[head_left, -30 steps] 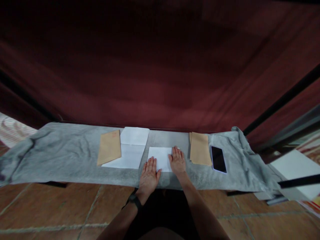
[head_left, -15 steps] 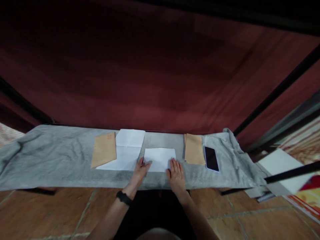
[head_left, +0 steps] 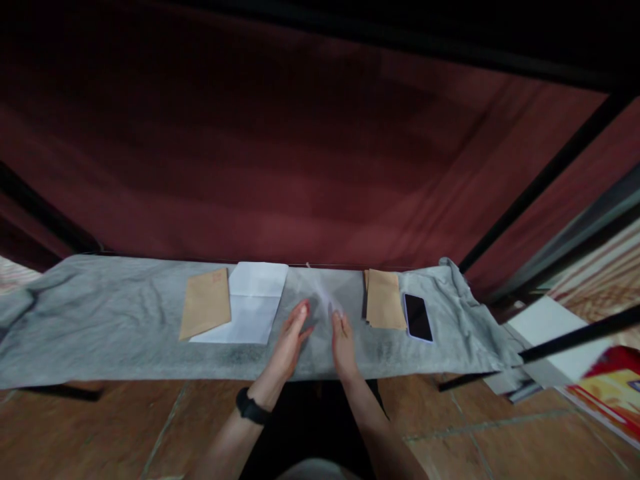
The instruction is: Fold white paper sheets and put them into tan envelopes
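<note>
My right hand (head_left: 344, 343) pinches a sheet of white paper (head_left: 326, 295), which stands nearly edge-on and is smeared by motion above the grey cloth. My left hand (head_left: 287, 343) is to the left of it, fingers stretched and thumb apart, with nothing in it. A dark watch band circles my left wrist. Left of that hand, more white paper (head_left: 254, 319) with a crease across it lies on the cloth. A brown envelope (head_left: 206, 303) covers its left part.
Several brown envelopes (head_left: 385, 300) lie stacked to the right, beside a phone (head_left: 418, 317) with a dark screen. Everything rests on a narrow surface draped in grey cloth (head_left: 125, 320). A dark red curtain (head_left: 310, 167) rises behind, and black bars slant at both sides.
The white paper that lay flat between my hands is now lifted and turned edge-on in my right hand. My left hand has let go of it. The view has shifted slightly.
</note>
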